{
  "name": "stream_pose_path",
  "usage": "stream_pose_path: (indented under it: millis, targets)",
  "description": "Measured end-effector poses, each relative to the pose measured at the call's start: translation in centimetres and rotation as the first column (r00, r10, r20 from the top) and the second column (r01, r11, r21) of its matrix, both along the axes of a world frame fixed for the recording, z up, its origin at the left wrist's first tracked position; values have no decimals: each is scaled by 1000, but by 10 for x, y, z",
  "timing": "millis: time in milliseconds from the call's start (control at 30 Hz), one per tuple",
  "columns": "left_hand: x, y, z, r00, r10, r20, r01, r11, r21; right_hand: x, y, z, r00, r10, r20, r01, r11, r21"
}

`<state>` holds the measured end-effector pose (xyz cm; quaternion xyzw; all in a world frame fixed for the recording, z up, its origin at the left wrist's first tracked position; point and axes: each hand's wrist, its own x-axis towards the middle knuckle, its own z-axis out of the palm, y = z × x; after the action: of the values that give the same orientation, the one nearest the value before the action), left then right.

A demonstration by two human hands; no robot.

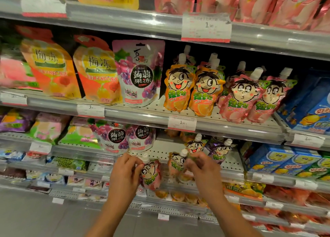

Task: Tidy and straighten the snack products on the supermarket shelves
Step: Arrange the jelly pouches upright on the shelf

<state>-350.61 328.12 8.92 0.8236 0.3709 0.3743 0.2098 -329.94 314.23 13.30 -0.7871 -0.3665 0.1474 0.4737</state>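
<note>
My left hand [125,170] grips a pink cartoon-face jelly pouch [151,176] by its left edge, just below the white spout. My right hand [203,169] pinches an orange cartoon-face jelly pouch [175,165] by its right edge. Both pouches are held upright in front of the perforated middle shelf [160,152]. Behind them on that shelf stand another orange pouch [194,145] and a purple pouch [220,150]. One shelf up, two orange pouches [192,88] and pink pouches [253,96] stand in rows.
Purple grape jelly bags [123,137] stand left of my hands, with one more [140,72] on the shelf above beside orange plum-jelly bags [75,69]. Blue drink cartons [285,159] fill the right side. Price tags [182,123] hang on the shelf rails. Grey floor lies below left.
</note>
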Motion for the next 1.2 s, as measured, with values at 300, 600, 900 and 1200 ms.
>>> stream_pose_path:
  millis: [300,600,900,1200]
  targets:
    - [-34,11,-10,995,-98,-28,98,995,3,-12,93,-13,983,-143,114,134,988,82]
    - [-43,13,-13,981,-185,-51,184,983,-28,6,136,14,945,-68,320,184,918,-350]
    - [-39,17,-13,986,-161,-37,159,986,-52,-2,150,12,938,-32,346,198,867,-457]
    - [-36,17,-11,985,-169,13,170,984,-49,7,153,15,937,-29,349,193,874,-446]
